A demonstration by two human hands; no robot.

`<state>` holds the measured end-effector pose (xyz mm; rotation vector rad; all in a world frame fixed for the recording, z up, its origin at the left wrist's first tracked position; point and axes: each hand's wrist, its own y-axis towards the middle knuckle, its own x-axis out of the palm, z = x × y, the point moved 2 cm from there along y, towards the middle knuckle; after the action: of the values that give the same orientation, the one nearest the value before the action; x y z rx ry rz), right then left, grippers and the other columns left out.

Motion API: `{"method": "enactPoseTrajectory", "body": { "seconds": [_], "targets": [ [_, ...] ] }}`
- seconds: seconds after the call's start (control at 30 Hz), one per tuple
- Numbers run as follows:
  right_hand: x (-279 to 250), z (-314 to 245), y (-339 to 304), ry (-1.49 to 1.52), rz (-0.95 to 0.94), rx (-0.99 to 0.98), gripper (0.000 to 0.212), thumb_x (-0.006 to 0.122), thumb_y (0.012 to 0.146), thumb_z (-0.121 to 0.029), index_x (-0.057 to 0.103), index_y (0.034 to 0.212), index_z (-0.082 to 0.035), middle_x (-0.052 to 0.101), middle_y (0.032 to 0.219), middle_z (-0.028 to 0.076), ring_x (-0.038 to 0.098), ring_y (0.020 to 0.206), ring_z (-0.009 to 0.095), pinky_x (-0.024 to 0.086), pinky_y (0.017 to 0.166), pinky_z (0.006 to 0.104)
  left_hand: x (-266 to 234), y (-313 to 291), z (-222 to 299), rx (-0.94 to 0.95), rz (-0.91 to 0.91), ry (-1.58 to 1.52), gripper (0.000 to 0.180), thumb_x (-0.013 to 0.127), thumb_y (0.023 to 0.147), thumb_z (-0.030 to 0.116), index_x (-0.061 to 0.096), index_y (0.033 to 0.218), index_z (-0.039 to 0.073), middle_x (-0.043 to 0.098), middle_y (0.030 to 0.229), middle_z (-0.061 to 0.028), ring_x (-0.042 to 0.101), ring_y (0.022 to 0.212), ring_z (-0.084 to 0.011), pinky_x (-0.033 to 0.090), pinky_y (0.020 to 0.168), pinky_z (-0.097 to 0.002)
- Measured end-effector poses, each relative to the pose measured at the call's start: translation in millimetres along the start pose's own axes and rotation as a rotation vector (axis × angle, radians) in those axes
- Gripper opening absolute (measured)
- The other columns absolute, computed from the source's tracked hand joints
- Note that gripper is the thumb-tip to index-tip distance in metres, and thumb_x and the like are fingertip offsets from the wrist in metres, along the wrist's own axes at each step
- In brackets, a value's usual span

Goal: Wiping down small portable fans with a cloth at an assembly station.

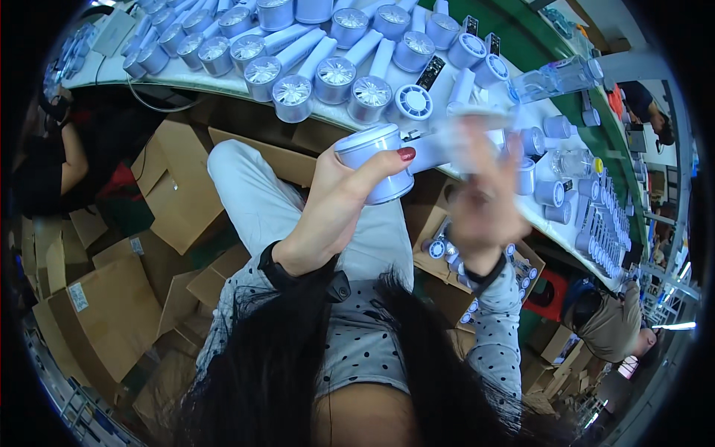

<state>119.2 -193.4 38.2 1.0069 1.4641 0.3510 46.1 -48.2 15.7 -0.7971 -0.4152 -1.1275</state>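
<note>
White device (370,141): gripped by my left hand (331,195) | my right hand (484,201): blurred, cannot tell grip | carton label (78,296): illegible

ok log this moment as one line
left hand: holding round-headed handheld device | right hand: blurred, by its handle | table: similar devices

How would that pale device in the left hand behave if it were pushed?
The pale device is probably stiff, as it looks like hard plastic. Its smooth sides may slip, and its drum-shaped head might roll.
</note>
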Motion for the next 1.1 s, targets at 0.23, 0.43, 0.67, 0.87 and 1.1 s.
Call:
{"method": "enactPoseTrajectory", "body": {
  "seconds": [0.23,0.43,0.67,0.87,1.1],
  "targets": [
    [18.3,8.9,5.0,-0.009,-0.145,0.026,0.037,0.043,0.079,0.002,0.053,0.114,0.009,0.050,0.123,0.024,0.043,0.120,0.040,0.029,0.102,0.0501,-1.5,-1.5,0.9,0.085,0.081,0.031,0.026,0.070,0.074,0.010,0.058,0.093,-0.002,0.062,0.082,-0.0045,0.059,0.074,-0.0084,0.046,0.068,-0.0217],
    [17.6,6.3,5.1,0.036,-0.138,-0.015,0.041,0.045,0.077,-0.009,0.056,0.113,0.007,0.053,0.120,0.023,0.047,0.118,0.037,0.028,0.103,0.0495,-2.9,-0.9,-0.8,0.159,0.123,0.033,0.030,0.073,0.070,0.011,0.056,0.091,-0.002,0.062,0.082,-0.0061,0.058,0.073,-0.0082,0.047,0.067,-0.0219],
    [20.4,10.4,5.1,0.056,-0.141,-0.036,0.041,0.053,0.071,-0.004,0.058,0.111,0.007,0.055,0.117,0.023,0.048,0.117,0.038,0.030,0.102,0.0491,-8.4,1.1,-1.2,0.212,0.145,0.048,0.033,0.074,0.069,0.009,0.055,0.093,-0.002,0.062,0.084,-0.0072,0.059,0.073,-0.0088,0.047,0.067,-0.0229],
    [20.7,8.7,7.8,0.119,-0.187,-0.012,0.042,0.052,0.069,0.000,0.059,0.111,0.003,0.056,0.117,0.019,0.049,0.116,0.035,0.032,0.101,0.0476,-12.0,0.5,3.1,0.218,0.150,0.072,0.033,0.074,0.069,0.008,0.055,0.093,-0.002,0.063,0.085,-0.0080,0.060,0.075,-0.0100,0.048,0.069,-0.0236],
    [16.9,31.0,-9.4,0.273,0.108,0.444,0.022,0.053,0.084,0.001,0.059,0.105,0.007,0.061,0.109,0.017,0.059,0.102,0.028,0.046,0.090,0.0373,-18.5,0.9,0.0,0.104,0.129,0.054,0.031,0.071,0.070,0.008,0.055,0.094,-0.003,0.063,0.084,-0.0082,0.061,0.074,-0.0109,0.048,0.069,-0.0241]
  ]
}}
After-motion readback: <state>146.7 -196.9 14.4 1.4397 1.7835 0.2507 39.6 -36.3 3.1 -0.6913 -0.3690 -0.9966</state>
